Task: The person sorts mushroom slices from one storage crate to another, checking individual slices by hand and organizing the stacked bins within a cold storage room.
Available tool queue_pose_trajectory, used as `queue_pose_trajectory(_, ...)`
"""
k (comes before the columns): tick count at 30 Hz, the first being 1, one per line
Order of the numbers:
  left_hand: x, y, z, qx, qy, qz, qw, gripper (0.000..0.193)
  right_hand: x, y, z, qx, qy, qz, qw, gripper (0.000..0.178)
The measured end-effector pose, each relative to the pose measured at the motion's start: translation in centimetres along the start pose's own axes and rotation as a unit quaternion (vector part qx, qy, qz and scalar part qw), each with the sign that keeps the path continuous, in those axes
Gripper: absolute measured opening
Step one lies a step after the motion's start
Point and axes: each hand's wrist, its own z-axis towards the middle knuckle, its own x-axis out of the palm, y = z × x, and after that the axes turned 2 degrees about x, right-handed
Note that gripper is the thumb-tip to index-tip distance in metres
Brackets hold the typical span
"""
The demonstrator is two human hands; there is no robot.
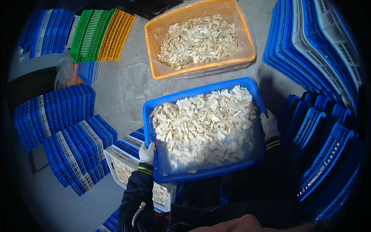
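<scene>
Between my hands is a blue perforated tray [201,173], held up and tilted a little, with pale dried slices [205,112] spread over it. The slices lie thickest on the far side and thin out toward me, where the mesh bottom shows. My left hand [147,153], in a white glove, grips the tray's left rim. Gloved in white too, my right hand [269,123] is closed on the right rim. Past the tray stands an orange tub [201,69] lined with clear plastic, holding a heap of similar slices [199,40].
Stacks of blue and white crates rise on the left [77,150] and right [309,42]. Green [87,36] and orange crates [116,34] stand far left. Below my left hand, a white crate [112,156] holds more slices. Grey floor [119,96] shows between them.
</scene>
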Motion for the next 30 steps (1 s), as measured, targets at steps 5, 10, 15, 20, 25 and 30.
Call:
queue_pose_trajectory(5, -9.7, -0.6, -10.9, -0.064, -0.018, -0.233, 0.97, 0.006, -0.9, 10.1, -3.8, -0.084, 0.089, -0.024, 0.992, 0.034)
queue_pose_trajectory(10, -15.6, -2.7, -11.6, 0.113, 0.034, -0.223, 0.968, 0.017, -0.2, 21.9, 3.6, -0.225, 0.183, -0.16, 0.944, 0.044)
queue_pose_trajectory(15, -14.6, -6.5, -11.8, 0.016, -0.015, -0.34, 0.94, 0.005, 0.6, 15.6, 9.1, -0.305, -0.087, 0.248, 0.915, 0.05)
queue_pose_trajectory(20, -8.6, -2.0, -7.5, -0.02, 0.035, -0.451, 0.892, 0.008, 6.2, -19.4, 13.1, 0.106, -0.042, -0.082, 0.99, 0.041)
queue_pose_trajectory(25, -3.3, -1.0, -9.6, -0.123, 0.028, -0.445, 0.886, 0.015, 15.3, -30.9, 3.6, 0.205, 0.027, -0.066, 0.976, 0.048)
queue_pose_trajectory(30, 1.3, 1.0, -7.5, -0.184, 0.103, -0.433, 0.876, 0.019, 18.1, -40.9, 5.3, 0.024, -0.325, -0.344, 0.88, 0.045)
